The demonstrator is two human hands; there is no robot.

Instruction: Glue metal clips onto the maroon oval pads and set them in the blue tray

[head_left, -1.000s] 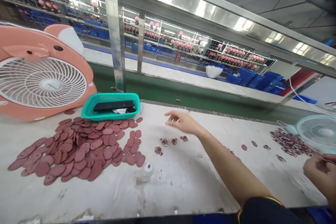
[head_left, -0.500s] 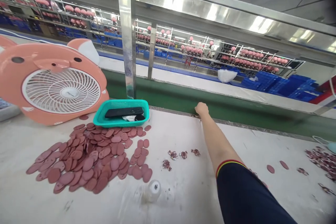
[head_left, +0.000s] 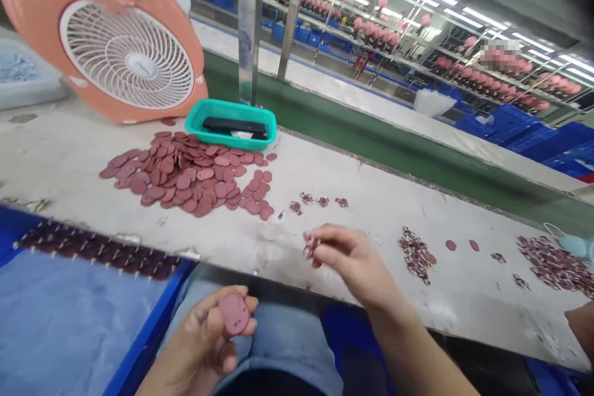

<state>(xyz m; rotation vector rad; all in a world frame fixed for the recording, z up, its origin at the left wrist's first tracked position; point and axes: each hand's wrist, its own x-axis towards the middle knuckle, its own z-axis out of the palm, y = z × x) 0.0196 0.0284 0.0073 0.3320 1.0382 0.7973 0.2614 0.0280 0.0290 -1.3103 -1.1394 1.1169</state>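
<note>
My left hand (head_left: 204, 334), low over my lap, pinches a dusty-pink oval disc (head_left: 233, 314) with small dark holes in it. Above the table's front part, my right hand (head_left: 352, 260) grips a small maroon-and-white moulded figure piece (head_left: 309, 246) between thumb and fingers; its details are too small to tell. Just beyond that hand, several similar figure pieces (head_left: 323, 202) lie in a loose group. A big pile of pink oval discs (head_left: 185, 176) spreads across the table on the left. Close by stands a clear bottle (head_left: 275, 232) with a dark tip, faint and blurred.
An orange animal-shaped fan (head_left: 134, 68) stands at back left beside a teal basket (head_left: 195, 130) holding a black phone-like object. More figure pieces (head_left: 415, 253) lie at right. A blue crate (head_left: 153, 315) with rows of maroon parts sits at lower left. A green belt (head_left: 371, 142) runs behind the table (head_left: 315, 161).
My right hand has come back from the table's far edge to the near side, with a figure piece in it. My left hand has come into view with a disc. The view has tilted down.
</note>
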